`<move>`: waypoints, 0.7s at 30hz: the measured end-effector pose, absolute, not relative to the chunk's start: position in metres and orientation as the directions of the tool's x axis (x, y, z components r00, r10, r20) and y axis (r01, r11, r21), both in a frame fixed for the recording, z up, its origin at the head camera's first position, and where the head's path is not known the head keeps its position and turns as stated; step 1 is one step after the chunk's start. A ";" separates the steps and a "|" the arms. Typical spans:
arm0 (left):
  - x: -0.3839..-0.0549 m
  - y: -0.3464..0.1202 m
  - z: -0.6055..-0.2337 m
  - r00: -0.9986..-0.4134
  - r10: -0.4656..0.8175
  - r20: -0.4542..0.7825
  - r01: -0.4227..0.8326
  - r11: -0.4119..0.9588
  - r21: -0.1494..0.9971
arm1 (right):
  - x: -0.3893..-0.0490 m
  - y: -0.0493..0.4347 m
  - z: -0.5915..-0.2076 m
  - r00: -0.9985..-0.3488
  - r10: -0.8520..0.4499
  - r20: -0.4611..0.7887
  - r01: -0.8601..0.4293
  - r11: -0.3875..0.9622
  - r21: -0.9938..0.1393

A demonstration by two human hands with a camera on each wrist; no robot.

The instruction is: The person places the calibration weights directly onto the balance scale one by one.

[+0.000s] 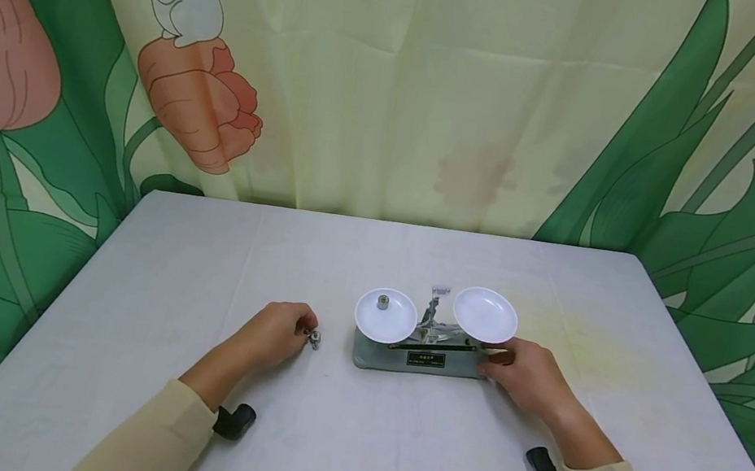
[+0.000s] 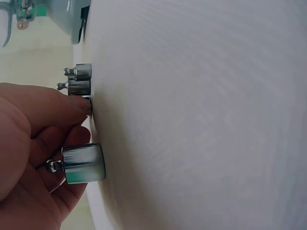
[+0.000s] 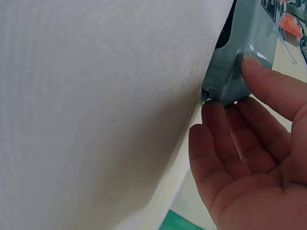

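Observation:
A grey balance scale (image 1: 427, 361) with two white pans stands on the table; a small metal weight (image 1: 383, 301) sits on its left pan (image 1: 399, 330). To its left, my left hand (image 1: 274, 334) pinches a shiny weight between thumb and index finger, mostly hidden by the thumb. In the left wrist view two small knobbed weights (image 2: 79, 87) stand in a row beyond the thumb, and a bigger chrome weight (image 2: 84, 163) is beside the curled fingers. My right hand (image 1: 526, 374) grips the right end of the scale's base (image 3: 232, 72), thumb on its front face, fingers around the end.
A white cloth covers the table (image 1: 344, 444). Behind it hangs a curtain (image 1: 400, 91) printed with plants and a rabbit. Black wrist cameras (image 1: 235, 421) are strapped on both wrists. The right pan (image 1: 485, 315) holds nothing and sits higher than the left.

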State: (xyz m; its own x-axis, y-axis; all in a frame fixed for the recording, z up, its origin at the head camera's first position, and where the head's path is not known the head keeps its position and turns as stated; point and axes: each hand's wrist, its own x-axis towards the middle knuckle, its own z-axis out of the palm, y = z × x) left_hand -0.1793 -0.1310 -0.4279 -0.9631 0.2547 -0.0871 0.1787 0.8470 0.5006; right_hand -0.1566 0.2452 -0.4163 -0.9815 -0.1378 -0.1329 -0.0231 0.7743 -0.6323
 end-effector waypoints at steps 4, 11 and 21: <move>-0.179 -0.130 -0.428 -0.966 0.245 -0.087 0.171 0.848 0.501 | -0.157 0.246 -0.416 -0.981 -0.139 -0.133 -0.024 0.773 -0.633; -0.180 -0.130 -0.421 -0.970 0.221 -0.102 0.142 0.856 0.497 | -0.157 0.245 -0.418 -0.982 -0.138 -0.127 -0.027 0.773 -0.633; -0.181 -0.124 -0.400 -0.966 0.256 -0.042 0.203 0.848 0.490 | -0.156 0.246 -0.418 -0.983 -0.142 -0.119 -0.035 0.772 -0.634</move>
State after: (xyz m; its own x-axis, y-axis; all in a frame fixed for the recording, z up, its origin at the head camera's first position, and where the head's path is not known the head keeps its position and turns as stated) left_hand -0.1813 -0.1236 -0.4005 -0.9658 0.2560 -0.0421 0.2034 0.8478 0.4897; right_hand -0.1563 0.2460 -0.4182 -0.9827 -0.1421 -0.1187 -0.0350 0.7722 -0.6344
